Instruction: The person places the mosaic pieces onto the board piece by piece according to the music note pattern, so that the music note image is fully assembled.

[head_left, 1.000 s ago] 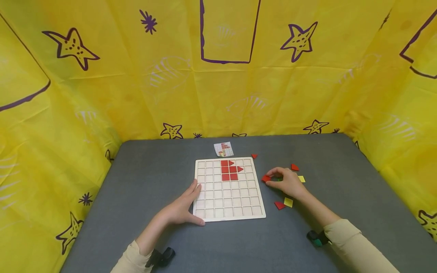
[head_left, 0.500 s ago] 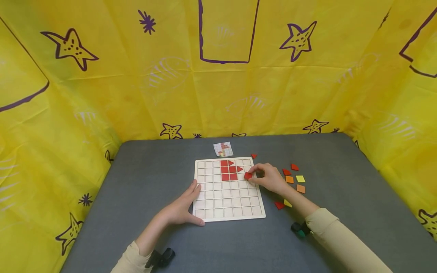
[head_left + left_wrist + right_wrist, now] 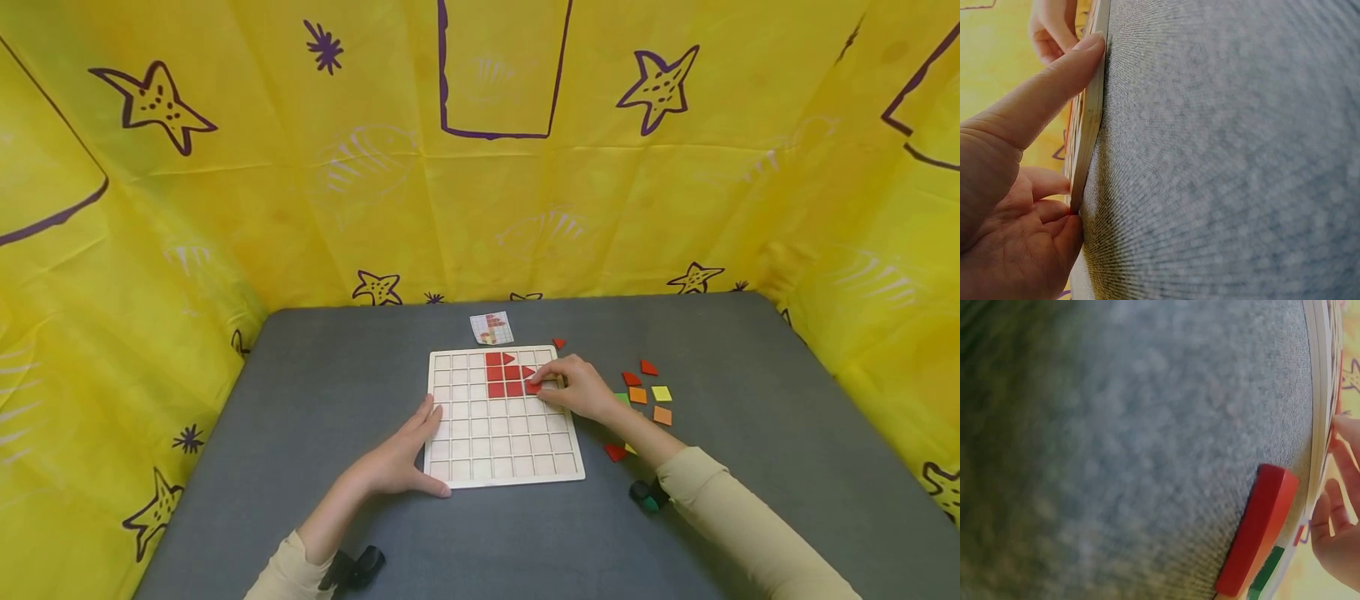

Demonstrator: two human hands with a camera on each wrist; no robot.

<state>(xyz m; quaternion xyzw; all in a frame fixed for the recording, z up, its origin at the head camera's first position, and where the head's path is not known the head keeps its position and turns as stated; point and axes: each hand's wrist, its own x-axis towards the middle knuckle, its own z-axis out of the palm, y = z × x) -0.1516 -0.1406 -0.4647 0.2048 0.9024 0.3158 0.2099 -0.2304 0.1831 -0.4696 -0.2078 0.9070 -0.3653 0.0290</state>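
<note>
The right hand (image 3: 583,390) pinches a red tile (image 3: 532,388) at the gridded board (image 3: 480,451), immediately right of two red squares (image 3: 496,389). The left hand (image 3: 397,458), thumb and fingers spread, touches the board's left and near edges. A printed card (image 3: 491,328) lies beyond the far edge.

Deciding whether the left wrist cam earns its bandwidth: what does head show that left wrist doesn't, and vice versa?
Head only: the printed card beyond the board, and the loose orange tiles to the board's right.

Left wrist only: the palm side of the left hand, and a close side-on look at the board's edge.

Both: the left hand touching the board, the right hand, grey tabletop and yellow backdrop.
</note>
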